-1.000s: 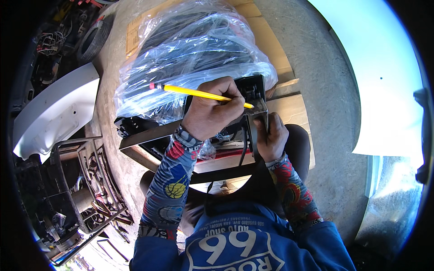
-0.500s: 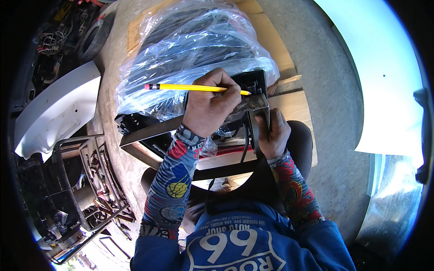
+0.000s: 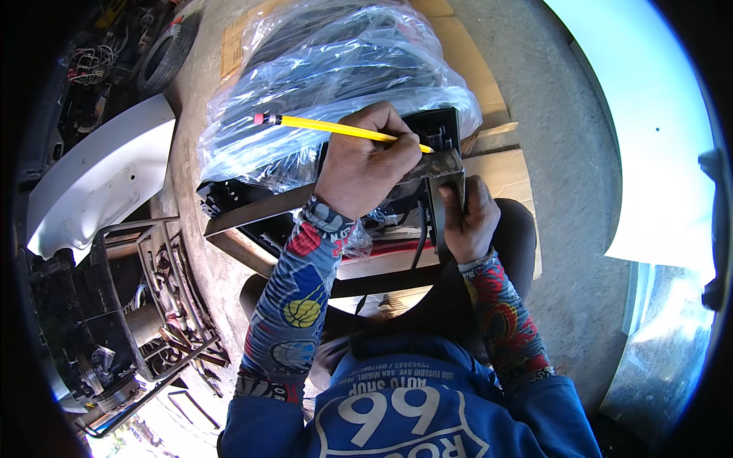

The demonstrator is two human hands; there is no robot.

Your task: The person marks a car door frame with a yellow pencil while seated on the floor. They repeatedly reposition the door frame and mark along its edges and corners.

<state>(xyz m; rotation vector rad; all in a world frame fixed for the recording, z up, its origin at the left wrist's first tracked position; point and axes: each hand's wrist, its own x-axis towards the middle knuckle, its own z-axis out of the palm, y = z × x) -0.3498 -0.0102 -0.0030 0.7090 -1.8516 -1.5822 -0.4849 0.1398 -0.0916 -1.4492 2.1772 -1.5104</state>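
My left hand (image 3: 359, 168) pinches a yellow pencil (image 3: 317, 127) with a pink eraser. The pencil slants down to the right, its tip at the upper edge of a bare metal bar near a corner. That bar belongs to a rectangular metal frame (image 3: 263, 208) that spans my lap and runs under my left wrist. At the frame's right corner my right hand (image 3: 471, 220) is closed on the side bar, thumb on the near face and fingers on the outer side. Behind the corner sits a black part (image 3: 435, 126), partly under clear plastic.
Clear plastic sheeting (image 3: 343, 72) covers a large dark object in front of me, with cardboard (image 3: 500, 179) beneath and beside it. To the left lie a white body panel (image 3: 107, 179), a tire (image 3: 164, 57) and metal frames (image 3: 156, 298). A large white panel (image 3: 649, 137) stands at right.
The pencil now slopes more steeply, its eraser end raised. My left hand has shifted slightly right and away from me. The frame and right hand appear slightly higher and farther right in view.
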